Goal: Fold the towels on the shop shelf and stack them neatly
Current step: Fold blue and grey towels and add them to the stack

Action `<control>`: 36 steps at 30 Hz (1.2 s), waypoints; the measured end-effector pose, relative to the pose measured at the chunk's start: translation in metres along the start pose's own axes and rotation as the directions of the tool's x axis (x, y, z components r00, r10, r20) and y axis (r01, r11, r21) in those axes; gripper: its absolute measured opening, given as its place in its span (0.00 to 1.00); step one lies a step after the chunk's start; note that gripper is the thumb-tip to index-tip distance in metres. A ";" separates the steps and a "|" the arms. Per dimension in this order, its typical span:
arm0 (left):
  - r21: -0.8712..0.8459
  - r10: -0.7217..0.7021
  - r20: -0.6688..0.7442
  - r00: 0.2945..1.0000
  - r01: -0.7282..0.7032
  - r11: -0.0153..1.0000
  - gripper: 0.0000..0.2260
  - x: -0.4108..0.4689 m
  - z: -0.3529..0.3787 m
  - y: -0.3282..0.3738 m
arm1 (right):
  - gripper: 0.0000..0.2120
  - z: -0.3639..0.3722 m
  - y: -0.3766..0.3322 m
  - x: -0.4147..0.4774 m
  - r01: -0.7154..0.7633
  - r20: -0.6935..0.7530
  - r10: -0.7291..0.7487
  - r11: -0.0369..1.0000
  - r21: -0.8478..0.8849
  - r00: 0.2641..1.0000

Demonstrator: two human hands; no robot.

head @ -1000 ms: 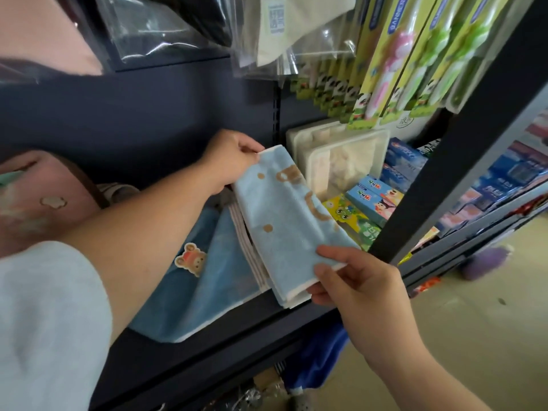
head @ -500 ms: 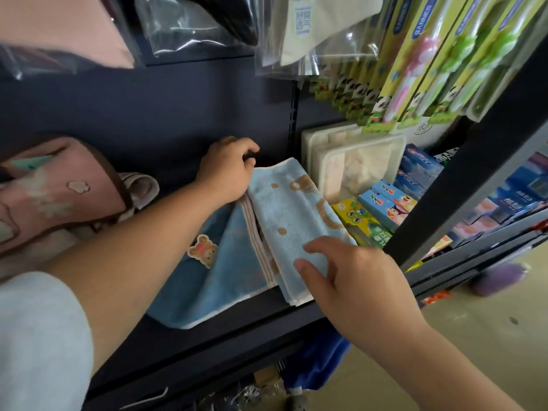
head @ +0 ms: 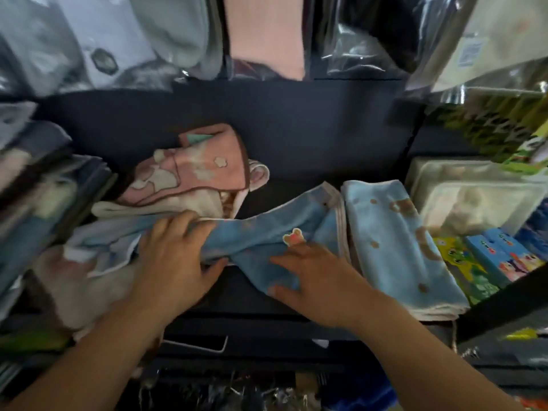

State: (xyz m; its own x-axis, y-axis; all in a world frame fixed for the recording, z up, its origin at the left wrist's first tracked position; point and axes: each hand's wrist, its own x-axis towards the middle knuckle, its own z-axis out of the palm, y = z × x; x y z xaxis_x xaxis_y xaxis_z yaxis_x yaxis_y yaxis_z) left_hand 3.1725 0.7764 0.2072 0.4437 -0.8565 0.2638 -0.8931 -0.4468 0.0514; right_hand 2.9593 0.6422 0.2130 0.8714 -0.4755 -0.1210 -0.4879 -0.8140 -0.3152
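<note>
A folded light-blue towel (head: 397,244) with brown bear shapes lies on the dark shelf (head: 237,295) at the right. Left of it a crumpled blue towel (head: 267,235) with a small bear patch stretches across the shelf. My left hand (head: 175,259) grips the left end of this crumpled towel, fingers curled over the cloth. My right hand (head: 314,277) rests flat on its right part, fingers spread. Behind them sits a pink towel (head: 204,170) with cream shapes, loosely heaped. The view is blurred.
Packaged cloths hang above in plastic bags (head: 267,37). A clear plastic box (head: 474,197) and colourful small boxes (head: 501,256) stand to the right of the folded towel. More crumpled cloth (head: 74,262) lies at the left. A dark shelf post (head: 504,304) crosses the lower right.
Both hands left the folded bear towel, which now lies on the shelf, and moved left onto the crumpled blue towel. The camera swung left and lower.
</note>
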 end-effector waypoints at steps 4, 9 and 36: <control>0.023 -0.134 -0.018 0.991 0.135 0.991 0.33 -0.030 0.003 -0.029 | 0.23 0.001 -0.008 0.013 -0.045 0.004 0.045 0.997 -0.069 0.999; 0.011 -0.271 -0.033 0.962 0.271 0.962 0.36 -0.040 -0.013 -0.048 | 0.15 -0.015 -0.021 0.011 0.005 -0.024 -0.010 0.984 -0.178 1.000; -0.325 -0.213 0.107 0.971 0.236 0.916 0.08 -0.071 -0.126 -0.140 | 0.11 -0.106 0.037 0.061 0.076 -0.254 -0.068 0.997 0.022 0.965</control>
State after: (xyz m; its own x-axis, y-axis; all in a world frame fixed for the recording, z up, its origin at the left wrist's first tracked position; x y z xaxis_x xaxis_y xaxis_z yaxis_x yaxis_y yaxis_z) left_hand 3.2567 0.9326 0.3030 0.6289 -0.7644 0.1424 -0.7371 -0.5278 0.4221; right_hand 2.9891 0.5473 0.2936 0.8607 -0.4884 0.1437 -0.4194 -0.8401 -0.3440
